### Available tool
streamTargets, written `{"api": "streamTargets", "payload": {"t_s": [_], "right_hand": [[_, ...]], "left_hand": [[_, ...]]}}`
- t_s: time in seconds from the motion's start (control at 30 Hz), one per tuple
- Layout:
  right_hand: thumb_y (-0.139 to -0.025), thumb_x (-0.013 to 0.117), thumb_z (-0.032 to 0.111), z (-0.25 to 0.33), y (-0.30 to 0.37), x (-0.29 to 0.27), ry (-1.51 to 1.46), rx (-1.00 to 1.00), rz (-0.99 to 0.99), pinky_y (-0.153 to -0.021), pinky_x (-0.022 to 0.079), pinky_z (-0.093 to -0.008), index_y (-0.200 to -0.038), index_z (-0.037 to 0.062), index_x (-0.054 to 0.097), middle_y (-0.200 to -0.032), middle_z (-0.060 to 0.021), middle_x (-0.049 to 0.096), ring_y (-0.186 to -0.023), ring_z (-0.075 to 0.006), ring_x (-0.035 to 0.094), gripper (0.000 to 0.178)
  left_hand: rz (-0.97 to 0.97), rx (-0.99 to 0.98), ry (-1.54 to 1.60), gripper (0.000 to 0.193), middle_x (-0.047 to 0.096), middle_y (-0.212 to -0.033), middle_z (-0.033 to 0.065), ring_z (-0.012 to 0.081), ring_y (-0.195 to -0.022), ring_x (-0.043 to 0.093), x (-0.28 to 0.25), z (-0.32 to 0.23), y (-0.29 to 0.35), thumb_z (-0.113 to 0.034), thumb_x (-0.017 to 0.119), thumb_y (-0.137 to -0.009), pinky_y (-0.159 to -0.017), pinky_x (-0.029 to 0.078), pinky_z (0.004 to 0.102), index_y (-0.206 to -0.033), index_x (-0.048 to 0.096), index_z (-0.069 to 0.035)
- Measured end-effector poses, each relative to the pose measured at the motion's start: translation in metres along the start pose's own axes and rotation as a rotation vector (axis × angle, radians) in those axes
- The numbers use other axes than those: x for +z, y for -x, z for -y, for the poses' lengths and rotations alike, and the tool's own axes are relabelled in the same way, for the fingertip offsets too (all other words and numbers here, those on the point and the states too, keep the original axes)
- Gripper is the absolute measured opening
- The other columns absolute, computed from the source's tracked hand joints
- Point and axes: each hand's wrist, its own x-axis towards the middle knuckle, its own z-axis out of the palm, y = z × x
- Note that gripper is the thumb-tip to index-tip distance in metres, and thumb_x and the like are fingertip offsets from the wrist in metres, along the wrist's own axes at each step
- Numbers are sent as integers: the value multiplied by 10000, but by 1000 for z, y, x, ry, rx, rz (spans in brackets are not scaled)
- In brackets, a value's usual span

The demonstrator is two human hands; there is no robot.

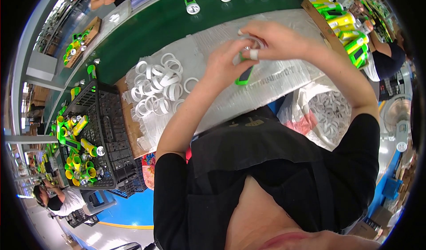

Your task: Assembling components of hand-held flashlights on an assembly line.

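Left hand curled around green flashlight, apparently steadying it. Right hand half-curled at lamp end; grip unclear. White rings heaped leftward, presumably for reach.

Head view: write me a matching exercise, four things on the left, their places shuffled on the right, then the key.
Things:
1. Loose white plastic rings
2. Black latticed plastic crate
3. Whitish translucent plastic bag
4. Bright green flashlight with a dark panel

Places:
A. On the person's right, with small white pieces inside
B. At the fingers of the left hand
C. Heaped left of the left hand
D. On the person's left, with green and yellow flashlights inside

Pairs: 1-C, 2-D, 3-A, 4-B
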Motion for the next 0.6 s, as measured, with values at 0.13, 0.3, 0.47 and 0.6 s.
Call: {"api": "streamTargets", "payload": {"t_s": [0.13, 0.3, 0.47, 0.6], "right_hand": [[-839, 681, 324, 30, 18, -24, -210, 14, -191, -600, 462, -361, -1014, 13, 573, -820, -125, 568, -690, -291, 587, 373], [-977, 445, 331, 42, 2, -18, -83, -375, -253, -545, 450, -401, -1040, 63, 562, -773, -144, 567, -634, -347, 574, 298], [-1008, 403, 331, -78, -44, 75, -192, 297, -516, -748, 493, -383, -1123, 66, 558, -973, -165, 660, -868, -335, 646, 328], [-1004, 473, 322, -134, -88, 100, -198, 313, -658, -837, 468, -326, -1139, 21, 593, -1008, -141, 646, -912, -213, 600, 351]], "left_hand": [[136, -205, 202, 990, 527, -1328, 167, 318, -1175, 558, -26, -29, 6, -214, 863, -672, -942, 484, 402, -1467, 282, -102], [434, -414, 543, 745, 652, -999, 140, 316, -900, 643, -46, -31, 14, -236, 767, -749, -772, 513, 422, -1367, 378, -92], [334, -260, -295, 471, 660, -907, 170, 356, -837, 655, -34, 73, -37, -228, 666, -795, -714, 515, 458, -1216, 496, -104], [145, -77, -574, 684, 607, -1049, 183, 370, -951, 624, -85, 108, -25, -383, 747, -762, -825, 501, 454, -1319, 461, -107]]}}
